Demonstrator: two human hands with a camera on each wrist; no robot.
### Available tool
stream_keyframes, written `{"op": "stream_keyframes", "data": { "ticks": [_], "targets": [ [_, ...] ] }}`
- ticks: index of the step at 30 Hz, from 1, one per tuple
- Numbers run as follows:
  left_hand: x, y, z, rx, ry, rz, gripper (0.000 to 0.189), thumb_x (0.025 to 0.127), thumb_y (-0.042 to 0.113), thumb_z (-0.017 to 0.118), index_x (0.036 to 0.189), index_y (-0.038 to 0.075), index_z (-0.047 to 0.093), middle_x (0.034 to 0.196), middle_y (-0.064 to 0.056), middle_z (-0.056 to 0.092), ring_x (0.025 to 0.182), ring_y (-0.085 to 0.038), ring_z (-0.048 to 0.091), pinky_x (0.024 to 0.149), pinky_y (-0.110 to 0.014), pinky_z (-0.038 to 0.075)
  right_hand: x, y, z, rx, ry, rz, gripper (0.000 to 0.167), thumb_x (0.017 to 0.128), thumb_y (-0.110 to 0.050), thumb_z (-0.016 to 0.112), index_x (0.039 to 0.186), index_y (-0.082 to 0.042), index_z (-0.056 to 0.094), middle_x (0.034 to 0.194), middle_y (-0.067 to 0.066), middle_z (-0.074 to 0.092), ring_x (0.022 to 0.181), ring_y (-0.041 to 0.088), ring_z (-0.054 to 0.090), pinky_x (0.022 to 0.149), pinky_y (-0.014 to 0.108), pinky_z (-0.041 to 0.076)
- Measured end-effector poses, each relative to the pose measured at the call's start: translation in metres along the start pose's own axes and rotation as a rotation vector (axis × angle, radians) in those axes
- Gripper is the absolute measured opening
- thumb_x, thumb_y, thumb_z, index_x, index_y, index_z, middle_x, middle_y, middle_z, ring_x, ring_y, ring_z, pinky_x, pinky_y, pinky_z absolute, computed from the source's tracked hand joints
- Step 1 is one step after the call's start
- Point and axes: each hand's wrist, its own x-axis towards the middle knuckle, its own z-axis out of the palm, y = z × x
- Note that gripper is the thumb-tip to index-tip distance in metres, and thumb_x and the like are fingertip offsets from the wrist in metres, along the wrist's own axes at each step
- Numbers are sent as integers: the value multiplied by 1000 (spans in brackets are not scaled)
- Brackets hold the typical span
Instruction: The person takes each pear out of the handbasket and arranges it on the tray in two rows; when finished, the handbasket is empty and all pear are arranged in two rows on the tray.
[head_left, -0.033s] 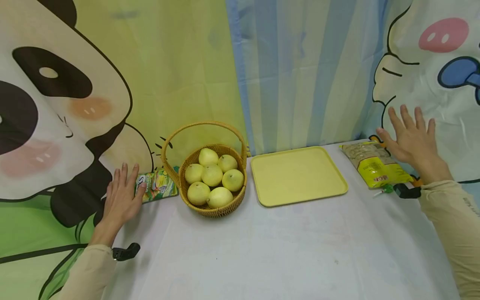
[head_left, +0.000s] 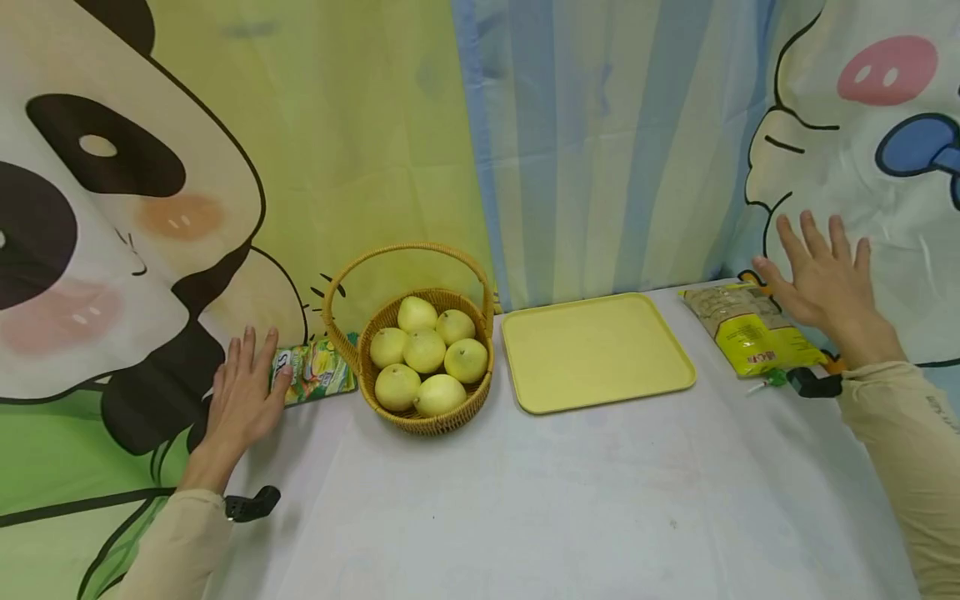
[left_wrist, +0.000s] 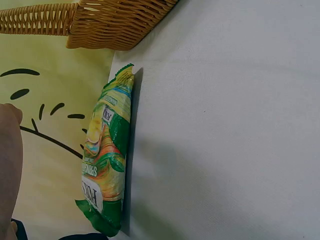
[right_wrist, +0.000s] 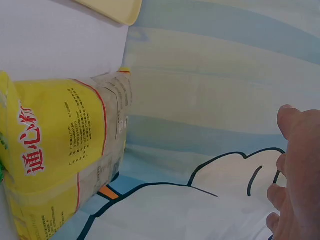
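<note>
My left hand (head_left: 243,400) has its fingers stretched out and holds nothing. Just right of it, overlapped by the thumb in the head view, is a green and yellow snack packet (left_wrist: 107,150) lying by the backdrop. A wicker basket (head_left: 427,423) with a tall handle stands further right, filled with several pale yellow-green pears (head_left: 424,350). On the other side, my right hand (head_left: 828,283) is raised with fingers spread and nothing in it. Left of that hand lies a yellow bag of pasta (right_wrist: 60,130) with a see-through part. A small green-wrapped lollipop (head_left: 774,378) sits at the bag's near end.
A flat yellow tray (head_left: 596,354) lies between the basket and the pasta bag. Behind everything hangs a cartoon-printed cloth backdrop (head_left: 375,150), which also rises at both sides. A white cloth (head_left: 510,500) covers the table.
</note>
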Motion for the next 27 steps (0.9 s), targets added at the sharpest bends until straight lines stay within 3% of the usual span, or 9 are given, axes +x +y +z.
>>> {"op": "stream_keyframes", "data": {
  "ticks": [12, 17, 21, 24, 27],
  "targets": [
    [-7, 2, -6, 1, 5, -33, 72, 113, 53, 29, 172, 19, 6, 178, -18, -9, 164, -44, -12, 124, -75, 0, -2, 0, 0, 14, -19, -16, 85, 108, -66, 20, 170, -14, -5, 174, 25, -14, 157, 53, -22, 118, 78, -16],
    [-4, 4, -3, -53, 36, -16, 70, 114, 47, 32, 172, 18, 7, 178, -20, -7, 163, -46, -9, 123, -77, 2, -2, -7, 3, 9, -7, -50, 85, 110, -63, 24, 171, -10, 1, 173, 29, -7, 158, 56, -16, 119, 80, -11],
    [-3, 17, 2, -258, 72, -23, 69, 114, 37, 39, 172, 13, 11, 178, -23, 0, 163, -50, -1, 122, -78, 7, -2, -25, 12, 12, 29, -145, 79, 111, -48, 43, 168, 1, 17, 170, 37, 13, 157, 61, 1, 122, 79, 2],
    [-1, 34, 6, -509, 55, -63, 69, 114, 36, 39, 172, 15, 8, 178, -20, 3, 163, -49, 3, 124, -75, 8, -3, -48, 24, 74, 50, -230, 73, 107, -33, 60, 162, 6, 31, 164, 39, 30, 153, 62, 19, 122, 77, 14],
    [2, 51, 11, -761, 17, -109, 71, 113, 41, 37, 173, 19, 4, 179, -14, 5, 165, -41, 5, 128, -70, 6, -6, -81, 34, 178, 22, -295, 71, 104, -31, 67, 159, 4, 41, 159, 36, 42, 145, 61, 35, 117, 76, 27]
  ]
}}
